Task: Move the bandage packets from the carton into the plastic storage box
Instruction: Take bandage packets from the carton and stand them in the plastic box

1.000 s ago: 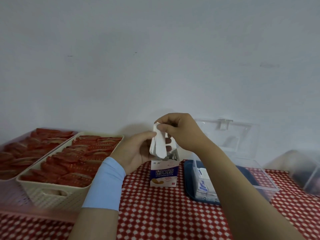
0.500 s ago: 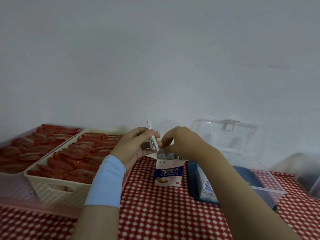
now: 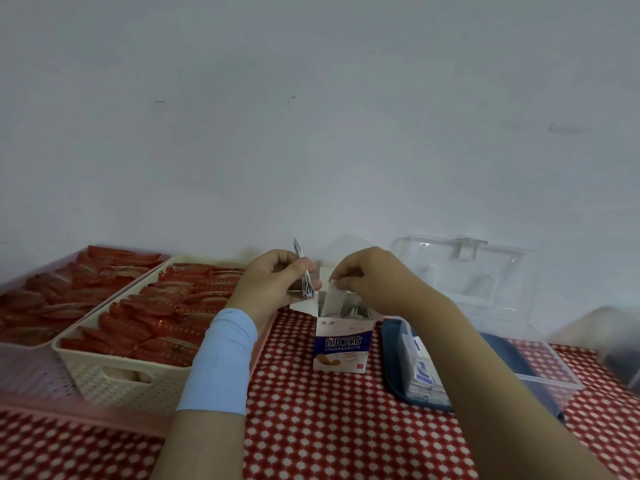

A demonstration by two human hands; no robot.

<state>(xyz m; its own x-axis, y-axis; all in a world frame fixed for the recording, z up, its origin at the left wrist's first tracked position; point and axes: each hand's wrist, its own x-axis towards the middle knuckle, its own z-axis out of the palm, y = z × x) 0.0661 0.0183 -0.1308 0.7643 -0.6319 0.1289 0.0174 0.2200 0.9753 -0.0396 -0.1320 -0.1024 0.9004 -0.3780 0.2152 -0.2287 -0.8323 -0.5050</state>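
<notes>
Left hand point(image 3: 273, 284) gripped a thin stack of bandage packets point(image 3: 304, 271) upright between thumb and fingers, just left of the open carton point(image 3: 343, 344). Right hand point(image 3: 367, 275) pinched one white packet point(image 3: 334, 297) standing partway out of the carton mouth. Carton stood upright on the red checked tablecloth point(image 3: 311, 427). Clear plastic storage box point(image 3: 540, 372), lid up, sat just right, more packets stacked inside.

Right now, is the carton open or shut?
Open. The carton stands upright with its top flaps spread, and the right hand pinches a packet sticking up out of its mouth.
</notes>
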